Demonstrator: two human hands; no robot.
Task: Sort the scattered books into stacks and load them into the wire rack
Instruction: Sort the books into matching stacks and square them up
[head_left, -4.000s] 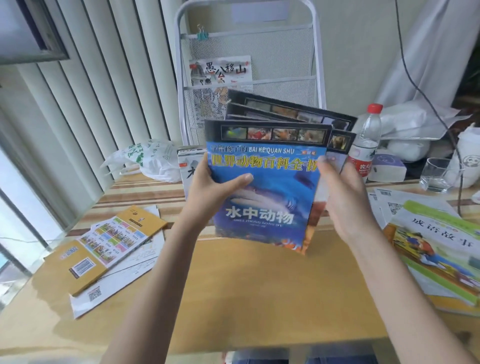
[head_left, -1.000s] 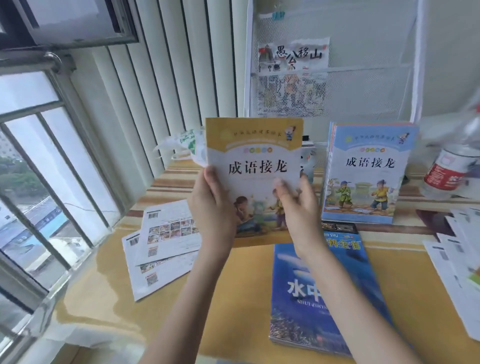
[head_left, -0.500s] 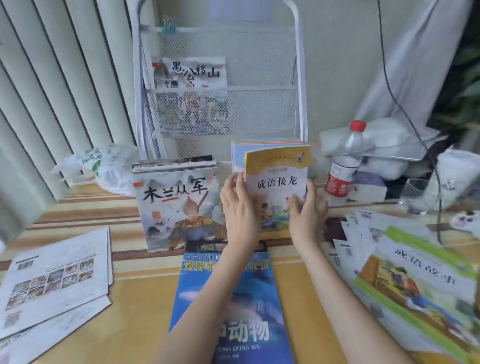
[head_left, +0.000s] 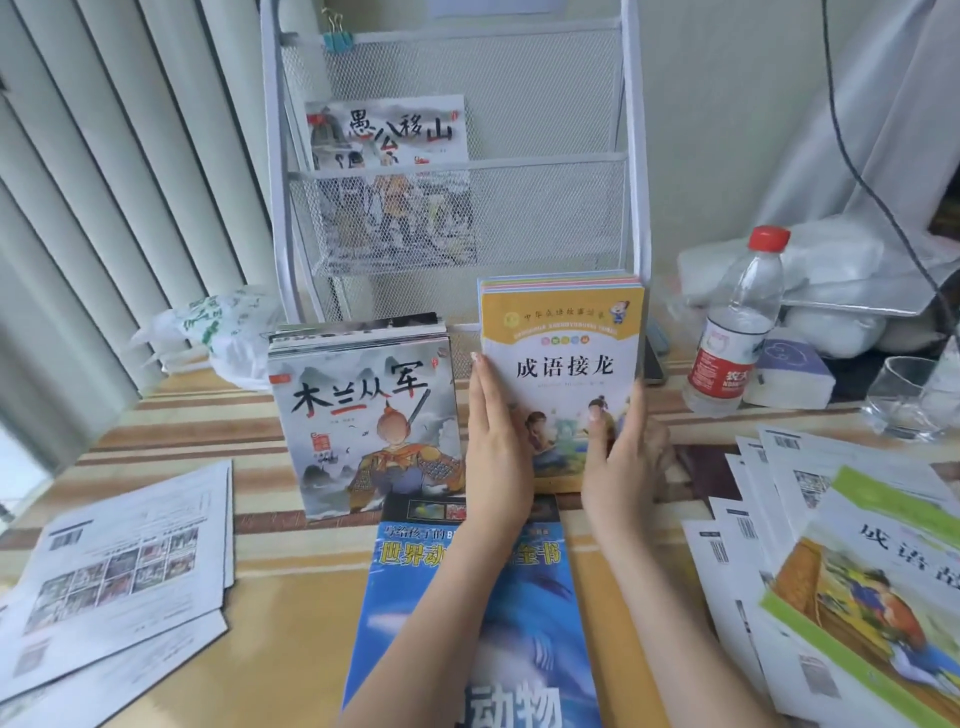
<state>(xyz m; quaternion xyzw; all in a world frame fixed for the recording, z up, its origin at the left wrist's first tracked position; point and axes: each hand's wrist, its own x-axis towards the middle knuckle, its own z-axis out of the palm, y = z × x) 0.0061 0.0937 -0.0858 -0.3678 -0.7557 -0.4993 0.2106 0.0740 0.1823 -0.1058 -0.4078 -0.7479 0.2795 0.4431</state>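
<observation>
A yellow-covered book (head_left: 563, 358) stands upright at the front of a thin stack, leaning at the foot of the white wire rack (head_left: 631, 171). My left hand (head_left: 496, 447) presses flat against the stack's left edge and my right hand (head_left: 621, 457) clasps its right edge. To the left stands a second upright stack fronted by a grey ink-painting book (head_left: 363, 415). A blue animal book (head_left: 478, 618) lies flat under my forearms. One picture book (head_left: 387, 150) sits in the rack's upper pocket.
White books lie face down at the left (head_left: 119, 566) and right (head_left: 753, 551), with a green-edged book (head_left: 872, 587) on the right pile. A water bottle (head_left: 737, 322), a glass (head_left: 906, 397), a tissue pack (head_left: 789, 371) and a plastic bag (head_left: 223, 332) stand behind.
Four seconds ago I held the blue animal books; they now lie flat. I carried the yellow book from the left and set it upright against its stack, both hands now squaring the edges.
</observation>
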